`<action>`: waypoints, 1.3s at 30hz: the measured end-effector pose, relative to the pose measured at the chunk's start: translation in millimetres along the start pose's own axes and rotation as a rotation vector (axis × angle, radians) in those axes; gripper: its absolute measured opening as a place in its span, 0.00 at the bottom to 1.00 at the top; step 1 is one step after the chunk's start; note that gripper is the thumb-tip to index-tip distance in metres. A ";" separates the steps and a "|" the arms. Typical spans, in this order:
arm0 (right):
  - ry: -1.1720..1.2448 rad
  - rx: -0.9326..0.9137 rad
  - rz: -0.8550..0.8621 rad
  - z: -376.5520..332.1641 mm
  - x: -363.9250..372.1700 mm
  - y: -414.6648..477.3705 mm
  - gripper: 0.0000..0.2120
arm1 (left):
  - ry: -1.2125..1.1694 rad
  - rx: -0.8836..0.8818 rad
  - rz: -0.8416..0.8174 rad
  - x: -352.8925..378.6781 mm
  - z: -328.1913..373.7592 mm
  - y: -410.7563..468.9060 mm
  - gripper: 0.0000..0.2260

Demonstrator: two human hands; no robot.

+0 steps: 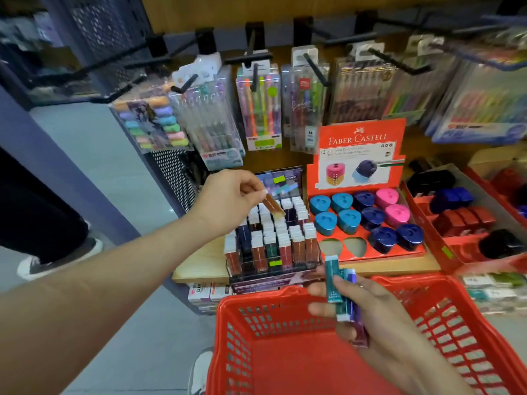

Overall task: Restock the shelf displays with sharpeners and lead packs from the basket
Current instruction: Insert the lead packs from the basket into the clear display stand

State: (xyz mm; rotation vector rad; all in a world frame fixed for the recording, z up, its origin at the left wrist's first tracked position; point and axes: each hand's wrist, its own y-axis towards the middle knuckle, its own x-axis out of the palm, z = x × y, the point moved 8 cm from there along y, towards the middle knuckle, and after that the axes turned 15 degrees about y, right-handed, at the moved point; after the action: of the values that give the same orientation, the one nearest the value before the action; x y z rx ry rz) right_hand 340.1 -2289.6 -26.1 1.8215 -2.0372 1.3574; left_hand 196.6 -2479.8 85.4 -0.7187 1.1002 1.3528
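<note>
Left hand (pixel 228 199) is raised over the lead rack (pixel 265 276), thumb and fingertips pinching one brown pack (pixel 273 206) by its upper end. The pack hangs tilted, with its lower end at the white caps of the middle rows. Whether it touches them cannot be confirmed. The rack stands on the wooden shelf (pixel 199 263) and is filled with upright white-capped packs in brown, dark blue and green.

Right hand (pixel 379 317) is held lower, over the far rim of the red basket (pixel 228 332). Its fingers are curled round a small bundle of packs (pixel 332 280), teal in front and purple behind. The bundle stands roughly upright, and its tops overlap the shelf's front edge in view.

Just right of the rack sits the red sharpener tray (pixel 359 155). It carries ten sharpeners (pixel 368 215): four light blue, four dark blue and two pink. The two wells at its front left show bare card.

Further right, a second tray (pixel 436 243) holds black, blue and red sharpeners. Pen packs (pixel 259 109) hang on hooks above the shelf. At left, another person's shoe (pixel 94 246) rests on the floor.
</note>
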 end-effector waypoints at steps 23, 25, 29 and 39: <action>0.046 -0.049 0.042 -22.6 -16.5 12.5 0.15 | 0.160 0.070 -0.194 61.1 20.5 34.7 0.05; 0.072 -0.051 0.031 -23.0 -17.2 13.5 0.15 | 0.207 0.114 -0.204 67.6 23.9 30.5 0.06; 0.095 -0.074 0.041 -26.2 -18.4 14.2 0.13 | 0.244 0.130 -0.173 75.9 29.2 28.6 0.06; 0.147 -0.062 0.044 -24.9 -14.7 12.2 0.12 | 0.223 -0.139 -0.305 75.4 17.7 42.9 0.05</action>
State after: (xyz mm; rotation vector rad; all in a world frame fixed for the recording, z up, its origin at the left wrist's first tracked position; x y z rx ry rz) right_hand 322.3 -2263.7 -26.4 1.6103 -2.0310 1.3783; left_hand 149.4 -2428.4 31.1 -1.1139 1.0258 1.1139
